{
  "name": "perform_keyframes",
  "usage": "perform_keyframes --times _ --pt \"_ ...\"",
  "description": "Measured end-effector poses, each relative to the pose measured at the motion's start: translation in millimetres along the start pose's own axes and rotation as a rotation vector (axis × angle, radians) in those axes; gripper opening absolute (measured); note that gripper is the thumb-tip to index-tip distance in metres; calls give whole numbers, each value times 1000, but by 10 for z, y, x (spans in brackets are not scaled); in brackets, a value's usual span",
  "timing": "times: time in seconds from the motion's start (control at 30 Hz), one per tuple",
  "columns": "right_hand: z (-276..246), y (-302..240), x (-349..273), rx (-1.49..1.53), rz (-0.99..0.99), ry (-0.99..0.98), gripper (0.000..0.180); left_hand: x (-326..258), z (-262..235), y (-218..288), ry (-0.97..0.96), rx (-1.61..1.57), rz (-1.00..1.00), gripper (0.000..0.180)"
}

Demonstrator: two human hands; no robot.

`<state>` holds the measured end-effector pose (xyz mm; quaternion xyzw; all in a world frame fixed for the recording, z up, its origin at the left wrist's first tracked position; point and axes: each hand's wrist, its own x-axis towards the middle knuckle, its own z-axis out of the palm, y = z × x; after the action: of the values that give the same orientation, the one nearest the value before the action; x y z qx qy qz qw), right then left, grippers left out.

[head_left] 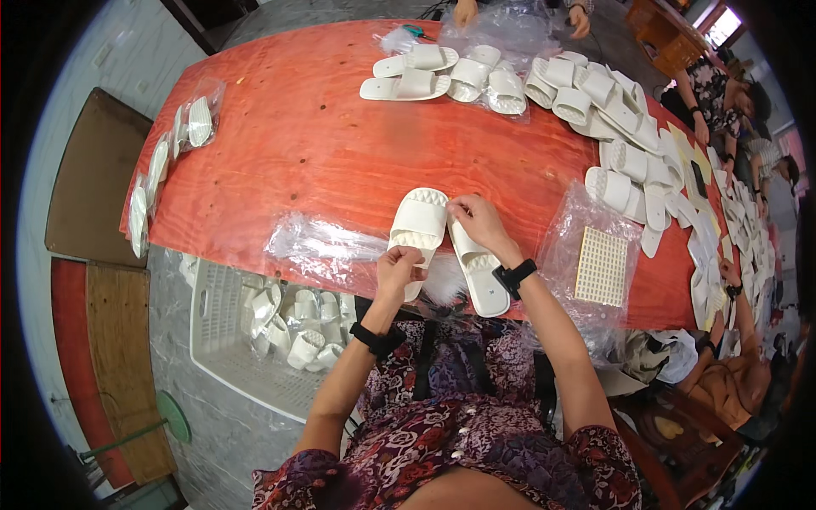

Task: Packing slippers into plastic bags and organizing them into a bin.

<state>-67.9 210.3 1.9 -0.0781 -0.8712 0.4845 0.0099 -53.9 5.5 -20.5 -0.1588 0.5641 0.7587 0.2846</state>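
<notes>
- A pair of white slide slippers (418, 223) lies side by side at the near edge of the red table (297, 144), directly under both hands.
- The left hand (398, 269) pinches the heel end of the left slipper, fingers curled closed on it.
- The right hand (478, 219) pinches the toe end of the right slipper (478, 270), fingertips pressed together.
- Squaring the two soles flush looks key here, gripping ends rather than straps.
- A clear plastic bag (319, 242) lies just left of the left hand; a perforated cream card (601, 266) sits in plastic right of the right wrist.
- Loose white slippers (595, 93) are heaped well beyond the hands; a white crate (223, 340) of more sits below the left forearm.
</notes>
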Motion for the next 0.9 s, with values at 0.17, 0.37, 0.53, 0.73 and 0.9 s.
perform_keyframes --times 0.17,0.37,0.53,0.73,0.9 --pt "80 77 134 -229 -28 7 21 171 -5 80 -14 133 -58 13" --pt "136 67 114 -285 -71 -62 27 223 18 165 -39 332 -68 13" --pt "102 76 134 -225 20 -134 28 250 72 161 -48 440 -14 12" --pt "128 146 126 -121 12 -146 27 380 138 9 -57 146 22 11" --pt "133 167 96 -84 3 -140 27 418 83 -86 -185 -215 -123 14"
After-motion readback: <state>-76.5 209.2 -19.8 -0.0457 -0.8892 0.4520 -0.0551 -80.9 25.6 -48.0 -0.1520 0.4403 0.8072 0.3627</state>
